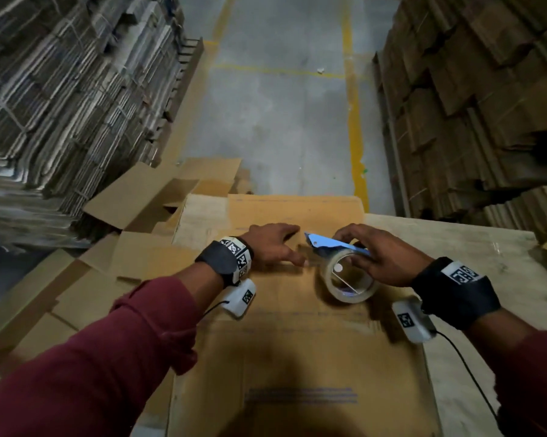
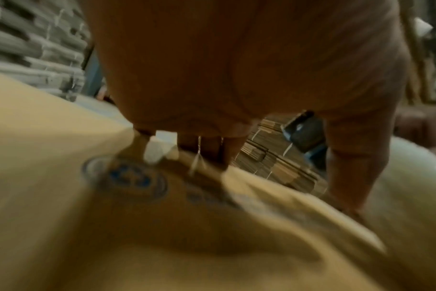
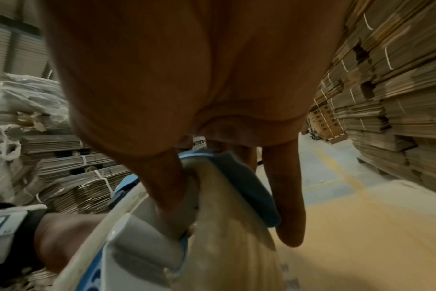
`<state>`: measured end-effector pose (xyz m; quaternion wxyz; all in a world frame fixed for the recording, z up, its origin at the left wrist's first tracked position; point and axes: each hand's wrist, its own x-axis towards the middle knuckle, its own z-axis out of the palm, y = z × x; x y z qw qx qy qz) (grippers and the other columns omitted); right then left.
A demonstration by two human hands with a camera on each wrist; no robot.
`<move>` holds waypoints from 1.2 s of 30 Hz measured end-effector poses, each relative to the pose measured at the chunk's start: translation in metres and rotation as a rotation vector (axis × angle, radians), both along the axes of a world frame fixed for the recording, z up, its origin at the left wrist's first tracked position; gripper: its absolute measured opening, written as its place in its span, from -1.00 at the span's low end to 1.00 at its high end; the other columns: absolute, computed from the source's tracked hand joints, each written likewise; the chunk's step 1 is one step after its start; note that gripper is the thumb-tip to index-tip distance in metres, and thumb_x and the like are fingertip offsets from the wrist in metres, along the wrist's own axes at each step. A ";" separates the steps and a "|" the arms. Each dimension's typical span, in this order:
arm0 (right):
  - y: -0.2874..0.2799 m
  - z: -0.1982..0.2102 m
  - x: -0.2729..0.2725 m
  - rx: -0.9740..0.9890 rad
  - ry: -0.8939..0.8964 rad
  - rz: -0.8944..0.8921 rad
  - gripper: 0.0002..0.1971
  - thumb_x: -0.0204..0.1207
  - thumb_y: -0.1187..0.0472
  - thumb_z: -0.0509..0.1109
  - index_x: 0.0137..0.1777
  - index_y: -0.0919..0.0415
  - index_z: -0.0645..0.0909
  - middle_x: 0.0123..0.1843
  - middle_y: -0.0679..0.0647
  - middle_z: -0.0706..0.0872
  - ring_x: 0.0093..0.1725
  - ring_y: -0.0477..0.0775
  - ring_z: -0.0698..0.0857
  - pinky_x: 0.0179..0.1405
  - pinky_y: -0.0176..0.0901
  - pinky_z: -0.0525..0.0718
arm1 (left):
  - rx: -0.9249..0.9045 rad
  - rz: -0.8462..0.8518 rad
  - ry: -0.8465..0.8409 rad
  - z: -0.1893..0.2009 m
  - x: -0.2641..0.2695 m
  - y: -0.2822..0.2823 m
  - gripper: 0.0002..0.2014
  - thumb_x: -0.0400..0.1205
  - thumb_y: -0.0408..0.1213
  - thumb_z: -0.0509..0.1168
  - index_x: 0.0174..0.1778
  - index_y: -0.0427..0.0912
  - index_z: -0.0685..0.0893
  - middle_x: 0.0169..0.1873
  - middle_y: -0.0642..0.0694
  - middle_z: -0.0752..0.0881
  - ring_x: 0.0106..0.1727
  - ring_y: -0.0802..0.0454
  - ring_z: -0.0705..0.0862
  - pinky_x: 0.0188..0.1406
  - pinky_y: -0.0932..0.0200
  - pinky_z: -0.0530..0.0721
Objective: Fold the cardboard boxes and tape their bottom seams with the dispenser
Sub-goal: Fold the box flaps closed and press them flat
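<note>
Head view: taping a box's bottom seam.
Right hand (image 1: pixel 382 257) gripped the tape dispenser (image 1: pixel 344 269) on the cardboard box (image 1: pixel 297 342), just right of the flat, pressing left hand (image 1: pixel 272 244); seam ran left-right.

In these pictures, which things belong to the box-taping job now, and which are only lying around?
Part of the job:
- cardboard box, pressed by the left hand
- tape dispenser, gripped by the right hand

Only lying around:
- open boxes at the left
- bundled flat cardboard stacks
- brown carton stacks
- white scrap on the floor
</note>
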<state>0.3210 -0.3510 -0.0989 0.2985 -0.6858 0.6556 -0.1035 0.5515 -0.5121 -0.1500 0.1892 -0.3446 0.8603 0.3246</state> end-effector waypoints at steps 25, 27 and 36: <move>0.035 0.049 0.010 -0.070 -0.019 0.028 -0.13 0.34 0.21 0.67 0.67 -0.06 0.44 0.34 -0.11 0.74 0.19 -0.13 0.69 -0.14 -0.53 0.47 | 0.201 0.875 0.727 0.104 0.063 0.095 -0.61 0.73 0.16 0.33 0.13 -0.10 0.81 0.05 -0.05 0.87 0.08 -0.02 0.83 -0.05 0.07 0.64; 0.033 0.059 0.024 -0.088 -0.052 0.087 -0.19 0.24 0.24 0.66 0.52 -0.19 0.51 0.15 -0.22 0.76 0.01 -0.32 0.68 -0.22 -0.54 0.51 | 0.292 1.003 0.739 0.108 0.080 0.121 -0.49 0.72 0.27 0.26 0.16 -0.13 0.79 0.03 -0.05 0.89 0.09 -0.09 0.85 -0.08 0.06 0.66; 0.025 0.067 0.098 -0.149 -0.193 0.317 -0.18 0.19 0.19 0.60 0.44 -0.36 0.43 0.22 -0.15 0.70 0.05 -0.41 0.65 -0.13 -0.27 0.65 | 0.552 1.473 0.922 0.105 0.123 0.192 -0.22 0.64 0.48 0.12 0.21 -0.24 0.75 -0.05 -0.15 0.89 0.06 -0.13 0.87 -0.17 0.03 0.78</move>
